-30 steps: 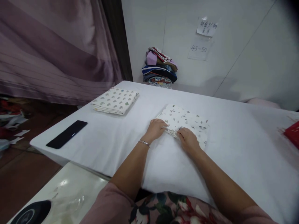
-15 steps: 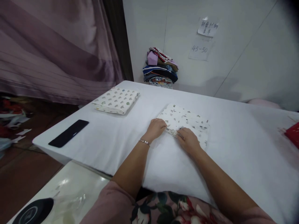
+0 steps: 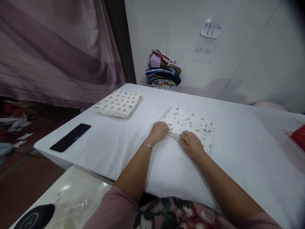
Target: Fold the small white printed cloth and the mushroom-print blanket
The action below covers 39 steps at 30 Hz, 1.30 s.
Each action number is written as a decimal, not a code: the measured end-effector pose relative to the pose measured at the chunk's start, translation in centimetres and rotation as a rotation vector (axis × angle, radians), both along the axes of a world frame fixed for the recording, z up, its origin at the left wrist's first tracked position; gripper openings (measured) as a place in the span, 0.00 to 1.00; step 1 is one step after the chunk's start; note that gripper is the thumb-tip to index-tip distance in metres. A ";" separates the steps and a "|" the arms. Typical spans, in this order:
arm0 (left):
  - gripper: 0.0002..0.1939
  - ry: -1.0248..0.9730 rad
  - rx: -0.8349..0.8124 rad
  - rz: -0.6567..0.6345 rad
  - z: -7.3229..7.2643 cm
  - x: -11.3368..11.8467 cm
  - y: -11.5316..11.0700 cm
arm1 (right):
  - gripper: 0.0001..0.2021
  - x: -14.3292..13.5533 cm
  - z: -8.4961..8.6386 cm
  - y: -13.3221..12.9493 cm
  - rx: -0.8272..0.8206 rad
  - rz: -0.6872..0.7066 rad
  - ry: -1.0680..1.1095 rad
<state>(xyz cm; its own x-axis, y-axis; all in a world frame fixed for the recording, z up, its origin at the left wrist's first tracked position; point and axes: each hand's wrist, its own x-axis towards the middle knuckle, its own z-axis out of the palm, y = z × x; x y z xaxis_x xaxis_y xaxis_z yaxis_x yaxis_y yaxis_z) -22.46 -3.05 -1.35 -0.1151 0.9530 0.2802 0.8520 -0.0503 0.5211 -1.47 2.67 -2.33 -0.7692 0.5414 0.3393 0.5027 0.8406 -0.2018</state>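
A folded white cloth (image 3: pixel 190 122) with small grey and dark prints lies on the white-covered table (image 3: pixel 114 140) in front of me. My left hand (image 3: pixel 159 131) pinches the near left corner of its folded edge, fingers on top. Along the same edge, a little to the right, my right hand (image 3: pixel 192 143) grips the layers, thumb tucked underneath. Between the two hands the stacked folds show. A second folded cloth (image 3: pixel 120 103), white with grey mushroom-like prints, rests at the table's far left, apart from both hands.
A black phone (image 3: pixel 70 137) lies near the table's left edge. Against the wall stands a pile of folded fabrics (image 3: pixel 164 70). Something red (image 3: pixel 299 138) sits at the far right. At lower left is a pale surface (image 3: pixel 71 190) with a dark round object (image 3: pixel 35 218).
Both hands keep their hold on the near edge of the cloth; the folds between them look slightly more pressed together. Otherwise the view has barely shifted.
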 end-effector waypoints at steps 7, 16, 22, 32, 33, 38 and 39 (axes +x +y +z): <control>0.06 0.062 0.156 0.012 0.4 3.1 -0.2 | 0.10 -0.1 0.2 -0.3 0.048 0.010 -0.019; 0.05 0.091 0.090 -0.055 -0.5 4.1 0.4 | 0.16 0.5 -0.2 -2.1 0.070 0.013 -0.007; 0.07 0.051 0.076 -0.055 -0.3 4.0 0.4 | 0.16 2.9 1.8 -1.7 -0.072 0.087 0.085; 0.14 0.027 0.091 0.019 -0.2 4.5 0.4 | 0.13 6.0 -0.1 0.7 -0.239 0.029 0.178; 0.14 0.027 0.090 0.033 -0.2 4.6 0.4 | 0.13 6.1 0.1 1.4 -0.291 0.005 0.194; 0.12 0.050 0.087 0.084 -0.3 4.9 0.7 | 0.14 5.0 1.9 8.1 -0.209 -0.196 0.129; 0.12 0.048 0.089 0.084 -0.4 5.0 0.7 | 0.16 4.7 2.1 9.7 -0.186 -0.248 0.066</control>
<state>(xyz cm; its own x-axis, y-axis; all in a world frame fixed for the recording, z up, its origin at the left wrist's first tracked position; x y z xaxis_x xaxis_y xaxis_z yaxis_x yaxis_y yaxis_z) -17.49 -2.33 -1.70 -0.1776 0.9119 0.3699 0.8789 -0.0221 0.4764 3.19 12.32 -0.22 -0.5856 0.7673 0.2614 0.6683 0.6395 -0.3799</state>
